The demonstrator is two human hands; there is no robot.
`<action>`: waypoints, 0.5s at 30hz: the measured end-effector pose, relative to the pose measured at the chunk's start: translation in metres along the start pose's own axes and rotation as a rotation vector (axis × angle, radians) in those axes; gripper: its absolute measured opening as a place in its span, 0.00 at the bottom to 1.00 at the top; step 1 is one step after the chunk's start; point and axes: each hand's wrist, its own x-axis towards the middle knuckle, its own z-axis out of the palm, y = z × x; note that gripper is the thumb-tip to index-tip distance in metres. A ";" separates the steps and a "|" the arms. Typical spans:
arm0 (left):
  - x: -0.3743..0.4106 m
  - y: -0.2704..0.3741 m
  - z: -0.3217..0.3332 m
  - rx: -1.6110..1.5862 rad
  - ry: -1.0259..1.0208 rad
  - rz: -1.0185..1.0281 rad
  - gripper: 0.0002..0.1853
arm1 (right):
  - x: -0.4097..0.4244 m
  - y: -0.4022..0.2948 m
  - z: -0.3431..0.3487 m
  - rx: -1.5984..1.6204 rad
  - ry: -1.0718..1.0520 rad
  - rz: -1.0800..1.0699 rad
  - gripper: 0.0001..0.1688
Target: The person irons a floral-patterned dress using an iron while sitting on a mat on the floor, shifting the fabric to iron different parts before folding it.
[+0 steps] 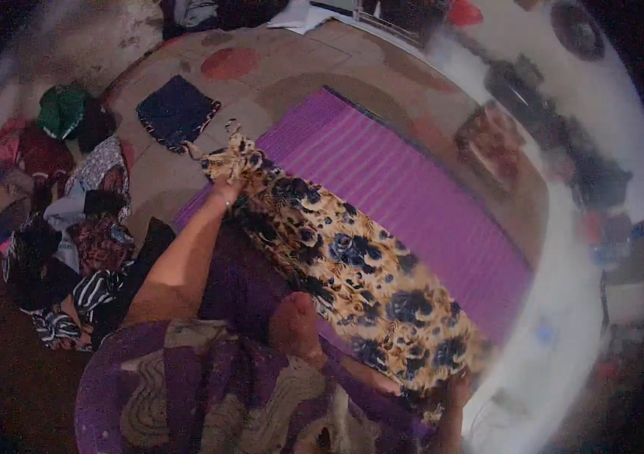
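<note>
A tan garment with a dark floral print (356, 255) lies stretched diagonally across a purple striped mat (378, 164). Its gathered upper-left end, with thin straps, is in the grip of my left hand (230, 190). At the lower-right end my right hand (457, 386) holds the edge of the same garment; its fingers are dim and partly hidden. My bare foot (298, 326) rests beside the garment's near edge. Beyond my left hand, a folded dark blue cloth with patterned trim (177, 113) lies on the floor.
A heap of mixed clothes (100, 244) spreads along the left, with a green cloth (62, 110) at its top. The patterned floor (299, 62) shows beyond the mat. A blurred whitish band curves along the right side, and white cloth or paper (302, 18) lies at the top.
</note>
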 end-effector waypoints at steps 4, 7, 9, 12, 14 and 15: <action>0.016 -0.006 -0.010 0.081 -0.232 0.087 0.43 | 0.011 0.001 0.001 -0.228 0.114 -0.341 0.31; 0.035 -0.037 0.002 0.608 0.185 0.631 0.29 | 0.015 -0.010 0.000 -0.103 -0.066 -0.095 0.39; 0.042 -0.028 0.001 0.683 0.214 0.640 0.22 | 0.012 -0.012 -0.003 -0.248 -0.106 -0.152 0.40; 0.046 0.007 -0.011 0.226 -0.013 0.316 0.22 | 0.009 -0.033 -0.019 -0.262 -0.228 0.084 0.40; 0.045 0.013 -0.029 0.001 -0.004 0.110 0.22 | 0.004 -0.067 -0.041 -0.505 -0.273 -0.161 0.41; 0.047 0.026 -0.029 -0.055 0.005 0.058 0.22 | 0.005 -0.072 -0.047 -0.729 -0.314 -0.369 0.42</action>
